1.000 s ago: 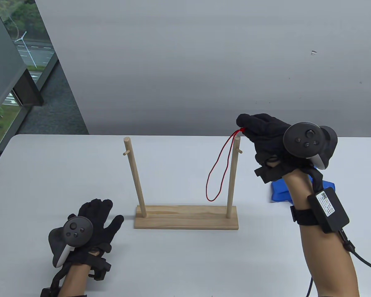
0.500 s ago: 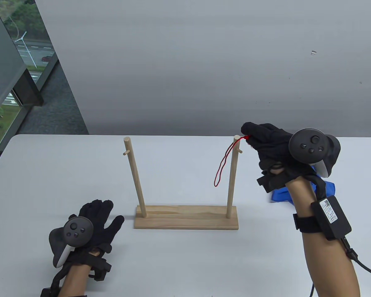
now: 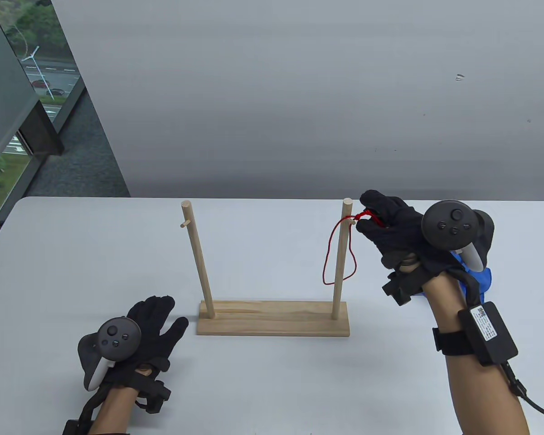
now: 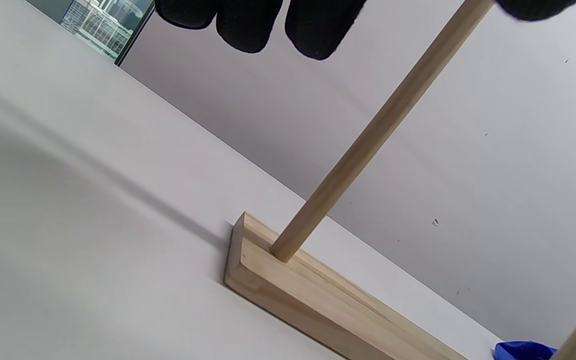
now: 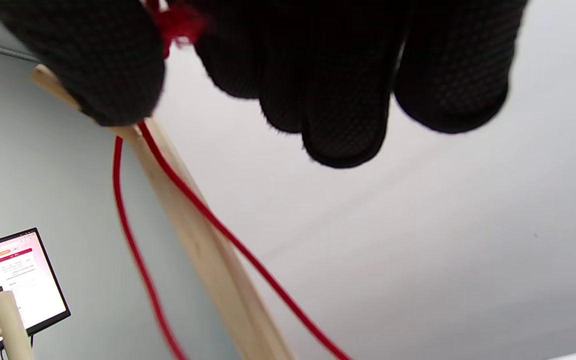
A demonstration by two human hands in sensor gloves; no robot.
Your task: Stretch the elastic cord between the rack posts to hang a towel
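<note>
One rack (image 3: 272, 319) stands mid-table with two posts, the left post (image 3: 198, 258) bare and the right post (image 3: 340, 258) ringed by the single red cord (image 3: 328, 253), whose loop hangs slack on both sides of it. The right hand (image 3: 390, 231), at the rack's 2 o'clock, pinches the cord's knotted end beside the peg near that post's top. One blue towel (image 3: 480, 275) lies behind that wrist, while the left hand (image 3: 149, 328), at the rack's 8 o'clock, lies open and flat on the table (image 3: 72, 253), holding nothing.
</note>
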